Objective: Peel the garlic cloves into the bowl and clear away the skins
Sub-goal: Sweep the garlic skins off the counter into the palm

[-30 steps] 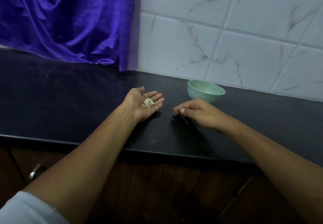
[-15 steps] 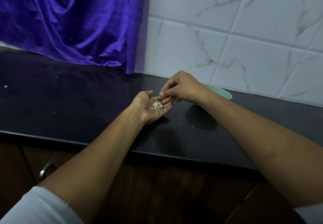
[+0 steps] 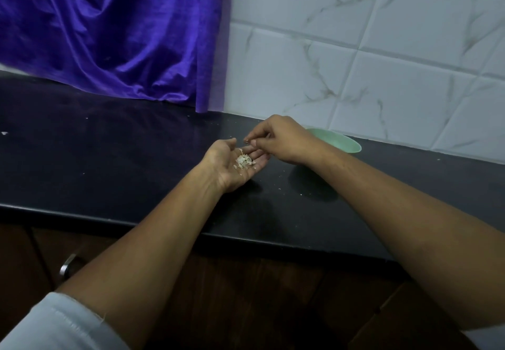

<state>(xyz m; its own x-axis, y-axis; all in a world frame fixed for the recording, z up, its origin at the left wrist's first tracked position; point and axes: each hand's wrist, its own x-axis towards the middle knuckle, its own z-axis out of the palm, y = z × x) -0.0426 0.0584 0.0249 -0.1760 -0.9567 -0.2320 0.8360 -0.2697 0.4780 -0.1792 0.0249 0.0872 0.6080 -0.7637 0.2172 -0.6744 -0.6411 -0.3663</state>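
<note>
- Head view: a black counter [image 3: 109, 164] runs under both forearms, its front edge crossing below the wrists.
- Beyond the hands stands a white marble-veined tiled wall [image 3: 355, 63]. A purple curtain [image 3: 109, 35] hangs past the left hand, its hem touching the counter.
- Dark wooden cabinet doors [image 3: 246, 295] show under the counter, with 1 metal handle [image 3: 69, 263] beside the left forearm. A white sleeve [image 3: 62, 328] covers that arm near the elbow.
- The left hand [image 3: 232, 166] lies palm up just above the counter, fingers relaxed and slightly cupped, gripping nothing.
- A small pale heap of garlic skins [image 3: 244, 160] rests where that palm meets the fingers.
- The right hand [image 3: 281, 139] hovers over the left fingertips, fingers curled, thumb and forefinger pinching a tiny speck, seemingly 1 of the skins, just above the heap.
- The green bowl [image 3: 338, 142] sits on the counter right behind the right wrist, which hides part of it; its contents cannot be seen.
- A few pale crumbs [image 3: 280, 189] dot the counter beneath the right wrist, and a few more lie well to the left of the left hand.
</note>
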